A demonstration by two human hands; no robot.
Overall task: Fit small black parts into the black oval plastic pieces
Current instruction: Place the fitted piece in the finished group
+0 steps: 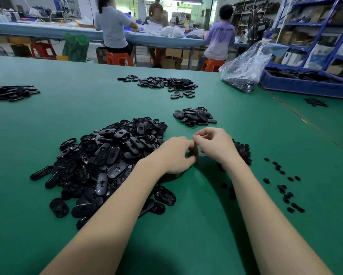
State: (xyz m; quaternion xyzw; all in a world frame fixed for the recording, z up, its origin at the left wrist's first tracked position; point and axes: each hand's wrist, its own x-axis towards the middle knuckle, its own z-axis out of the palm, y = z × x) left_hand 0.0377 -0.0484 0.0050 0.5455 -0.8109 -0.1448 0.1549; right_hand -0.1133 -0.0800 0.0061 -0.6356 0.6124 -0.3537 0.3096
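- I am watching both hands meeting over the green table (pixel 47 124), fingertips close together just in front of me
- The left hand (pixel 174 155) is curling its fingers inward, thumb pressing toward the fingertips; whatever sits inside that grip is hidden, so I cannot tell what it is holding
- The right hand (pixel 214 145) is bending its fingers and bringing thumb and forefinger together near the left fingertips; I cannot tell whether that grip is pinching a part
- The big heap of black oval pieces (pixel 107 161) is lying to the left of the hands, with the left forearm crossing over its near edge
- A dense mound of small black parts (pixel 244 150) is sitting just behind the right wrist, partly hidden by it
- More loose small parts (pixel 285 187) are lying scattered on the table to the right of the right forearm
- A smaller pile of ovals (pixel 195 116) is resting beyond the hands, and a wider spread pile (pixel 166 83) is lying farther back
- Another dark pile (pixel 10 92) is sitting at the far left edge
- A clear plastic bag (pixel 246 68) is slumping at the far right, beside a blue tray (pixel 305 88) holding dark pieces
- Three people are sitting on orange stools (pixel 119 58) at a far table
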